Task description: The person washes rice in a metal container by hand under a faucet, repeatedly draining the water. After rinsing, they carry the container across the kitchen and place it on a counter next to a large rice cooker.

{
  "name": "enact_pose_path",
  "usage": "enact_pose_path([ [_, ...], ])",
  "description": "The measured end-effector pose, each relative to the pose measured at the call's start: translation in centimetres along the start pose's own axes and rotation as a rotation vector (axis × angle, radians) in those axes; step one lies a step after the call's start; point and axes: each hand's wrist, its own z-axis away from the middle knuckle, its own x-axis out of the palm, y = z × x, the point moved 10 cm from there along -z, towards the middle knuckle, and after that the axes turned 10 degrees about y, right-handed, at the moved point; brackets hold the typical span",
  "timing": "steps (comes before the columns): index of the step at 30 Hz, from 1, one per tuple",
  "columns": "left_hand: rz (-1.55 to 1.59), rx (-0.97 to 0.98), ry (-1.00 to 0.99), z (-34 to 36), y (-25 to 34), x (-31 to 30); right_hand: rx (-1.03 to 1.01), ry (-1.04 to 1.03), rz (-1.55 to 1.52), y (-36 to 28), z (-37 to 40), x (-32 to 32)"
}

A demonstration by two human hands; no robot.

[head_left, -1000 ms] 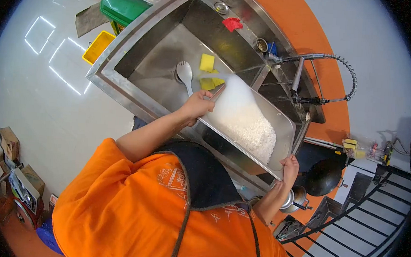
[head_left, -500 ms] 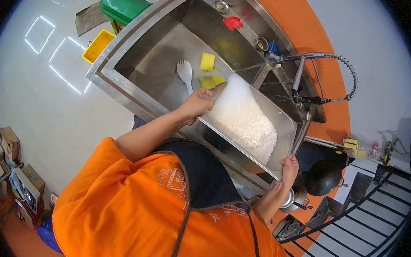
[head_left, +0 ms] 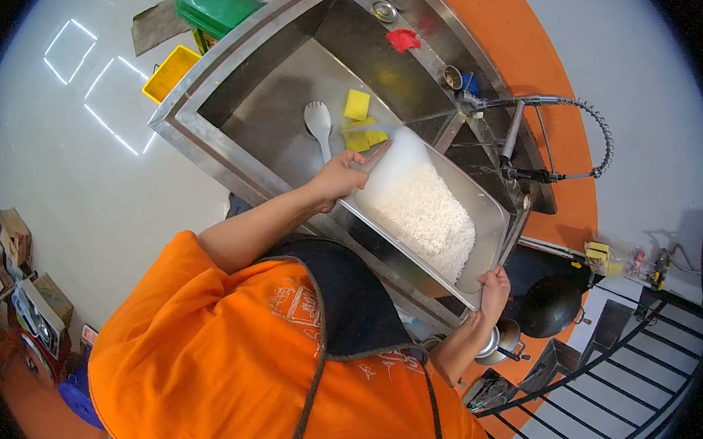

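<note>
A steel pan (head_left: 490, 220) is tilted over the sink (head_left: 254, 93), with white rice (head_left: 428, 220) heaped toward its lower right end. Cloudy white water (head_left: 404, 154) lies at the raised-left corner and runs out over the rim into the basin. My left hand (head_left: 339, 180) grips the pan's left end, fingers closed on the rim. At the opposite end, my right hand (head_left: 493, 291) pinches the near right corner. A white spoon-like scoop (head_left: 318, 123) and yellow sponges (head_left: 358, 105) lie on the sink bottom beyond my left hand.
A spring-hose faucet (head_left: 525, 142) stands behind the pan at the right. A red cloth (head_left: 403, 40) lies on the sink's back ledge. Left of the sink are a green bin (head_left: 212, 6) and a yellow crate (head_left: 171, 74). A black wok (head_left: 551, 304) sits at the right, near a black railing (head_left: 598, 391).
The whole view has shifted slightly. Both hands keep hold of the pan in nearly the same pose, and cloudy water still runs from its corner.
</note>
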Motion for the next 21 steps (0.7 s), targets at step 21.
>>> enact_pose_path([
  [21, -0.025, -0.025, 0.021, 0.9, 0.7, 0.1, 0.024, 0.003, -0.008, -0.1, -0.2, 0.0],
])
